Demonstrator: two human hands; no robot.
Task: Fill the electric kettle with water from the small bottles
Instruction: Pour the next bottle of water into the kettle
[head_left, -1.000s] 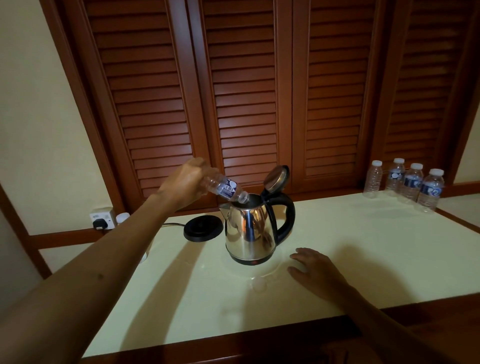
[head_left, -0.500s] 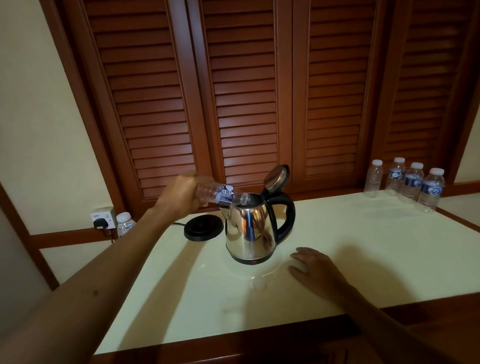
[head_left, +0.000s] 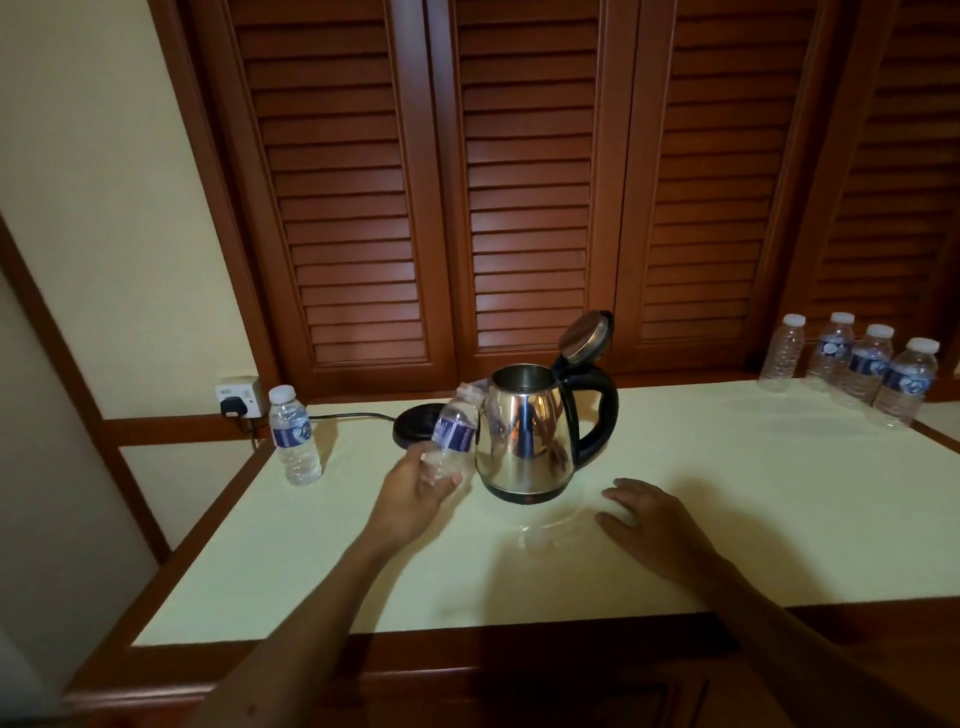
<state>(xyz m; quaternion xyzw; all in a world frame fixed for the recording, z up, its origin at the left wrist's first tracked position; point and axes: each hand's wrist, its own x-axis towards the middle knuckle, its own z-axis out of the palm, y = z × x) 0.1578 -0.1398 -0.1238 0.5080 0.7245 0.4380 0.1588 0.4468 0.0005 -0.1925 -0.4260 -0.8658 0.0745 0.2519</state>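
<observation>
- The kettle (head_left: 524, 441) stands upright mid-table, lid (head_left: 586, 336) tipped back, mouth open upward.
- The left hand (head_left: 415, 496) has its fingers wrapped round the base of a bottle (head_left: 453, 436) just left of the kettle; its long axis leans neck-up toward the spout.
- Best set it down clear of the base (head_left: 415, 428).
- The right hand (head_left: 652, 519) lies flat, holding nothing, on the table (head_left: 727, 493).
- Four bottles (head_left: 852, 369) wait far right.

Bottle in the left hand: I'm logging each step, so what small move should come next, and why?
Probably set the bottle on the table left of the kettle. The left hand holds it upright, off the kettle's open mouth, seemingly empty; four capped bottles wait at the right.
</observation>
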